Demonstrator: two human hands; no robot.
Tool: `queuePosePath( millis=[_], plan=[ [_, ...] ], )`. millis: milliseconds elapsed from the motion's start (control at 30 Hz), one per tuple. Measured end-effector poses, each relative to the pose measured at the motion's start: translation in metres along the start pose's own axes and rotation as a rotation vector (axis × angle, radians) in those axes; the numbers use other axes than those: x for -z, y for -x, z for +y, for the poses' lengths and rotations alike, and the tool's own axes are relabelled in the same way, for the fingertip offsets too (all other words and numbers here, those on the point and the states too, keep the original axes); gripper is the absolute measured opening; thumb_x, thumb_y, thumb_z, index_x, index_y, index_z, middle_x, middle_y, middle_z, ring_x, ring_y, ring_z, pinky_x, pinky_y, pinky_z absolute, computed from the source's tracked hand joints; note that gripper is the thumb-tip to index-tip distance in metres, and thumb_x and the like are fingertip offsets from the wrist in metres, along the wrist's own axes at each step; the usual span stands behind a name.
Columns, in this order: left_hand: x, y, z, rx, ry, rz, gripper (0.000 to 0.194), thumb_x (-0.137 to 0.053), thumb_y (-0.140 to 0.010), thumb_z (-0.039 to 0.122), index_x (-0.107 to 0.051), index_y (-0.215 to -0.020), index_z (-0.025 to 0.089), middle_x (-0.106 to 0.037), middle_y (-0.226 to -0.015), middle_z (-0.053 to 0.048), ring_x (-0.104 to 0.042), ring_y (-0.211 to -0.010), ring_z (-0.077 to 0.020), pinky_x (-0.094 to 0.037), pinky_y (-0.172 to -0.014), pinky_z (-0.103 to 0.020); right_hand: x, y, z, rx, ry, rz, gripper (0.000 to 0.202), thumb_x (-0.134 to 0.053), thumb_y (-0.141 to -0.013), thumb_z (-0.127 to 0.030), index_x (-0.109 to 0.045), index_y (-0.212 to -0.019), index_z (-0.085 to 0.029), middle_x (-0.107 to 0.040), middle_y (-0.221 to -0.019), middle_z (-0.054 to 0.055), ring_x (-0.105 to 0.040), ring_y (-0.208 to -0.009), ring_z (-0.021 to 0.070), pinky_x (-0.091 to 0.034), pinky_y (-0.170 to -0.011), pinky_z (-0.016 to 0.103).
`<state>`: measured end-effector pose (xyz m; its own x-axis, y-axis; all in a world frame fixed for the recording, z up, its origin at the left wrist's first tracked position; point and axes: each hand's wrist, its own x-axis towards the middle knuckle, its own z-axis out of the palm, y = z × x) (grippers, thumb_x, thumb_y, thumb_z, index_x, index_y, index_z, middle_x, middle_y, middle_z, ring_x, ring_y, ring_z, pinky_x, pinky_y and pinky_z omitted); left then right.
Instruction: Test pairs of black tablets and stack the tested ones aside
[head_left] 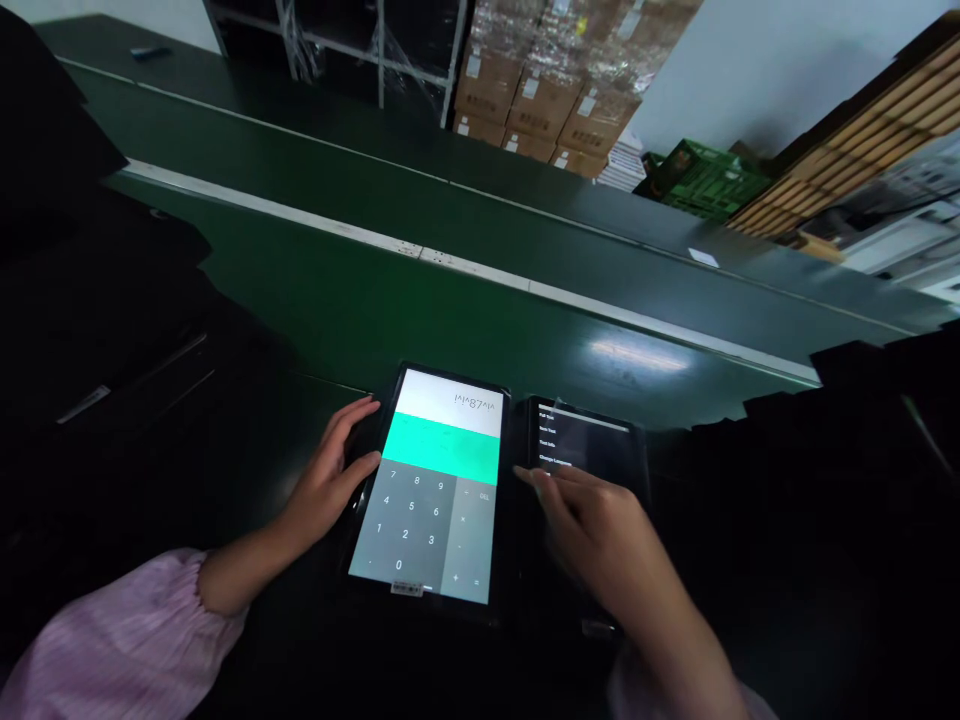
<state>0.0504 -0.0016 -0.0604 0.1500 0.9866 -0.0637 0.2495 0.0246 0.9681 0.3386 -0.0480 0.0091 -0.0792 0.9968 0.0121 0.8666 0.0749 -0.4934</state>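
A lit tablet (474, 538) lies flat in front of me with a calculator on its screen: a white strip of digits and symbols, a bright green band and a grey keypad. My left hand (319, 490) rests at its left edge, fingers spread, thumb and fingertips against the side. A small barcode label (406, 590) sticks to the bottom edge. To the right lies a second tablet (589, 440) with a dark screen and a white text menu. My right hand (600, 515) hovers over it, fingers drawn together and pointing left; anything between them is hidden. It covers much of that screen.
Dark piles, seemingly stacked devices, flank me at left (112, 300) and right (847, 470). A pale rail (480, 270) crosses the green bench (315, 290). Beyond stand wrapped cartons (547, 100), a green crate (705, 175) and a metal rack (381, 50).
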Motion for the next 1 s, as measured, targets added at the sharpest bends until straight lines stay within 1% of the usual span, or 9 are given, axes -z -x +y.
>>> queuePosePath(
  millis=[133,233,300,400,533,600,700,867,1000],
  plan=[
    [-0.001,-0.004,0.001,0.018,0.031,0.025,0.053,-0.061,-0.090,0.044,-0.053,-0.138,0.023,-0.042,-0.154,-0.009,-0.031,-0.150,-0.0277,-0.027,-0.126,-0.047,0.022,0.002,0.030,-0.331,0.079,-0.003,0.070,-0.029,-0.093,-0.075,-0.052,-0.052,-0.023,-0.052,-0.048,0.003,-0.052,-0.043,0.0168,-0.032,-0.044,0.029],
    [-0.004,-0.015,0.003,0.030,0.070,0.073,0.055,-0.062,-0.087,0.043,-0.054,-0.136,0.021,-0.044,-0.153,-0.009,-0.033,-0.149,-0.0273,-0.027,-0.126,-0.045,0.022,-0.004,0.040,-0.415,0.077,-0.035,0.068,-0.025,-0.090,-0.074,-0.060,-0.060,-0.024,-0.060,-0.056,0.006,-0.061,-0.054,0.0218,-0.038,-0.052,0.031],
    [-0.007,-0.026,0.004,0.038,0.115,0.116,0.055,-0.064,-0.082,0.043,-0.057,-0.132,0.020,-0.045,-0.152,-0.011,-0.034,-0.149,-0.0284,-0.025,-0.126,-0.045,0.020,-0.009,0.042,-0.423,0.077,-0.062,0.065,-0.026,-0.089,-0.072,-0.059,-0.060,-0.025,-0.063,-0.058,0.007,-0.062,-0.057,0.0231,-0.038,-0.054,0.032],
    [-0.012,-0.046,0.004,0.050,0.152,0.146,0.059,-0.066,-0.076,0.042,-0.058,-0.129,0.018,-0.047,-0.150,-0.012,-0.038,-0.146,-0.0309,-0.025,-0.126,-0.046,0.019,-0.013,0.042,-0.401,0.074,-0.075,0.063,-0.027,-0.086,-0.075,-0.050,-0.052,-0.026,-0.058,-0.053,0.006,-0.057,-0.052,0.0226,-0.036,-0.053,0.033],
    [-0.014,-0.064,0.004,0.084,0.152,0.121,0.065,-0.068,-0.073,0.044,-0.056,-0.131,0.018,-0.052,-0.146,-0.013,-0.046,-0.139,-0.0340,-0.030,-0.122,-0.051,0.026,-0.009,0.048,-0.306,0.031,0.058,0.070,-0.024,-0.085,-0.083,-0.040,-0.048,-0.026,-0.049,-0.045,0.003,-0.051,-0.044,0.0188,-0.034,-0.049,0.031],
    [-0.013,-0.067,0.005,0.099,0.140,0.110,0.068,-0.071,-0.069,0.043,-0.057,-0.131,0.018,-0.053,-0.144,-0.014,-0.046,-0.138,-0.0354,-0.030,-0.121,-0.053,0.030,-0.007,0.053,-0.284,0.020,0.100,0.074,-0.024,-0.084,-0.086,-0.041,-0.047,-0.026,-0.046,-0.042,0.002,-0.049,-0.041,0.0173,-0.034,-0.047,0.030],
    [-0.011,-0.067,0.007,0.124,0.130,0.094,0.072,-0.073,-0.069,0.042,-0.055,-0.134,0.018,-0.056,-0.140,-0.014,-0.048,-0.135,-0.0361,-0.032,-0.119,-0.054,0.031,-0.004,0.058,-0.285,0.010,0.100,0.076,-0.025,-0.086,-0.086,-0.045,-0.047,-0.024,-0.045,-0.041,0.001,-0.048,-0.039,0.0159,-0.033,-0.045,0.029],
    [-0.011,-0.066,0.008,0.151,0.114,0.078,0.074,-0.071,-0.070,0.045,-0.053,-0.137,0.018,-0.059,-0.135,-0.014,-0.054,-0.129,-0.0359,-0.039,-0.114,-0.055,0.028,-0.004,0.058,-0.253,-0.019,0.094,0.073,-0.029,-0.090,-0.081,-0.049,-0.049,-0.024,-0.050,-0.043,0.001,-0.052,-0.040,0.0159,-0.035,-0.044,0.028],
    [-0.013,-0.068,0.009,0.158,0.049,0.116,0.071,-0.074,-0.068,0.040,-0.057,-0.134,0.019,-0.062,-0.131,-0.013,-0.057,-0.124,-0.0366,-0.040,-0.111,-0.057,0.030,-0.003,0.056,-0.242,-0.056,0.101,0.070,-0.034,-0.091,-0.077,-0.062,-0.056,-0.024,-0.056,-0.047,0.002,-0.055,-0.043,0.0172,-0.040,-0.045,0.028]
  ],
)
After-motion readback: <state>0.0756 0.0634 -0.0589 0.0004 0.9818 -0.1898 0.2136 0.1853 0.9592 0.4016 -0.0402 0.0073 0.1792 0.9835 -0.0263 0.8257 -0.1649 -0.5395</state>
